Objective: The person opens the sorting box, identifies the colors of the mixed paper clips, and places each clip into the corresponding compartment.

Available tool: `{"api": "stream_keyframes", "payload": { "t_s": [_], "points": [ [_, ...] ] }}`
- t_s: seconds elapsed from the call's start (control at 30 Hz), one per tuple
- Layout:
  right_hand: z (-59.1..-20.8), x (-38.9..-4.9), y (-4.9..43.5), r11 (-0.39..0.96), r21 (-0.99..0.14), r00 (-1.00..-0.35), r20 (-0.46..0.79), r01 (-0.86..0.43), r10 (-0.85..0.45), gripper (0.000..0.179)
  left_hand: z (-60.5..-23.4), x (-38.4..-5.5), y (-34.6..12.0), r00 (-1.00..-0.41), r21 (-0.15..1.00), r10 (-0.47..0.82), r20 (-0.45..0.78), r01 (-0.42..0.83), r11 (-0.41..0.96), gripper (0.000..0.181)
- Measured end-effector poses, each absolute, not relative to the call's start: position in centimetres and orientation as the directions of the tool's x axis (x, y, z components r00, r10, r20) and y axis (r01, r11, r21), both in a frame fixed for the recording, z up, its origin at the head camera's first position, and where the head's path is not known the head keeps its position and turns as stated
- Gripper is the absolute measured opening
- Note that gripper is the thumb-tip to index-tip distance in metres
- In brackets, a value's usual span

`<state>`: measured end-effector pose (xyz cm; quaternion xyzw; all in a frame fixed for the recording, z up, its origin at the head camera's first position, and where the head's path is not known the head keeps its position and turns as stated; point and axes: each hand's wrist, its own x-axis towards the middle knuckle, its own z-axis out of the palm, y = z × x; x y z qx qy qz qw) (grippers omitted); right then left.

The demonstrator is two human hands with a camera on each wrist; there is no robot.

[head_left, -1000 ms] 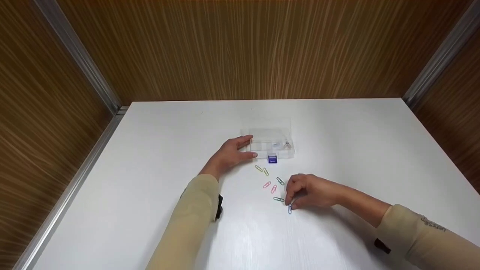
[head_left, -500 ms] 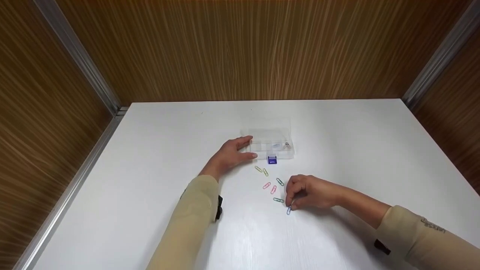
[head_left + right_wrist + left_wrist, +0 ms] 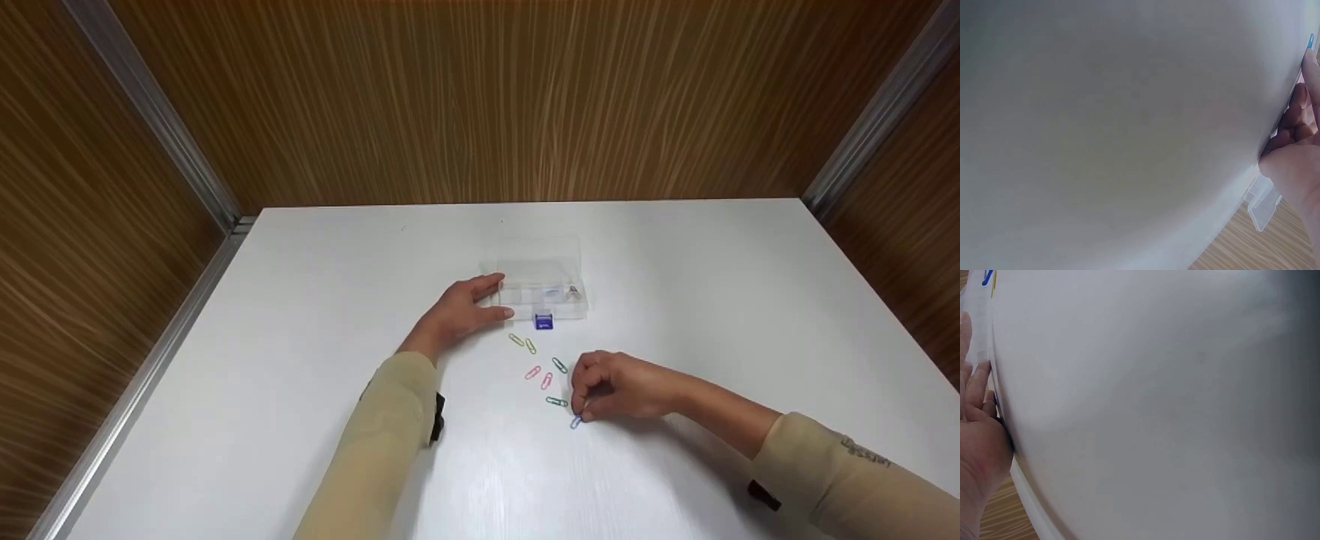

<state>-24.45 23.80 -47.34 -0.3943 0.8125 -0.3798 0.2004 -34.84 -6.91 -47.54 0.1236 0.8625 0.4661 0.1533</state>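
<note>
up close, pinching a blue paper clip [image 3: 575,423] between thumb and finger of the right hand [image 3: 624,384], low at the white tabletop [image 3: 690,300]. just beside it, a green clip [image 3: 556,402]; then two pink clips [image 3: 547,381] and a second green clip [image 3: 559,365]. farther on, two yellow clips [image 3: 516,340], near the purple latch [image 3: 544,322] of a clear plastic box [image 3: 570,311]. at the box's left end, the left hand [image 3: 459,309], fingers and thumb stretched out, touching rather than gripping. small bits [image 3: 573,293] inside, too tiny to name; lid [image 3: 536,255] open behind; beyond, wood-grain wall [image 3: 480,97].
</note>
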Motion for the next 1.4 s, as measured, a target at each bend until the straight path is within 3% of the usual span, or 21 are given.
{"api": "stream_keyframes", "payload": {
  "t_s": [0.67,0.87,1.13,1.4],
  "points": [
    [-47.1,-24.2,23.7,0.417,-0.767,-0.616,-0.036,-0.488,-0.787,0.009,-47.6,-34.7,-7.1,-0.920,0.861,0.369,-0.132,0.079,0.503,0.077],
    [-47.1,-24.3,23.8,0.399,-0.811,-0.622,-0.056,-0.428,-0.781,0.009,-47.7,-34.7,-7.1,-0.919,0.867,0.372,-0.129,0.077,0.493,0.076],
    [-46.1,-24.7,23.6,0.441,-0.837,-0.680,-0.118,-0.325,-0.724,0.006,-47.6,-34.8,-7.2,-0.920,0.861,0.373,-0.121,0.090,0.501,0.075],
    [-44.1,-26.2,23.4,0.530,-0.771,-0.788,-0.062,-0.351,-0.612,0.003,-47.5,-34.7,-7.1,-0.919,0.861,0.371,-0.136,0.076,0.504,0.076]
  ]
}}
